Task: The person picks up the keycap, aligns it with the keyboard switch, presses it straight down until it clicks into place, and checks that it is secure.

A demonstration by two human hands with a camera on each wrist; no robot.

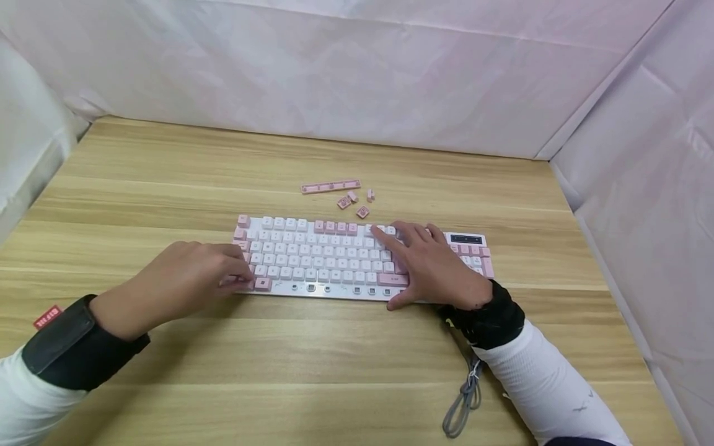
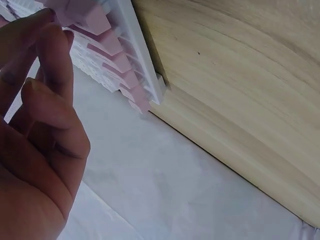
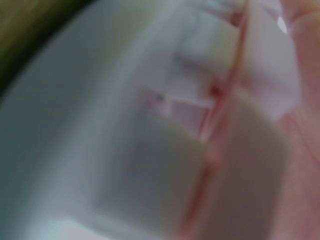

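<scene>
A white and pink keyboard (image 1: 334, 254) lies flat on the wooden table. At its near left corner my left hand (image 1: 195, 279) pinches a pink keycap, mostly covered by the fingers in the head view. The left wrist view shows the fingertips against this pink keycap (image 2: 62, 11), beside the stepped pink keys (image 2: 112, 45) of the left edge. My right hand (image 1: 435, 266) rests spread across the keyboard's right part, thumb at the near edge and fingers reaching toward the far edge. Close up and blurred, white keycaps (image 3: 150, 165) lie beside the right palm. Several key sockets (image 1: 311, 287) along the front row are uncovered.
Beyond the keyboard lie a long pink spacebar keycap (image 1: 331, 186), upside down, and several small pink keycaps (image 1: 362, 212). A bundled grey cable (image 1: 463, 402) lies near the right forearm. White cloth walls (image 1: 334, 74) stand around the table (image 1: 312, 359).
</scene>
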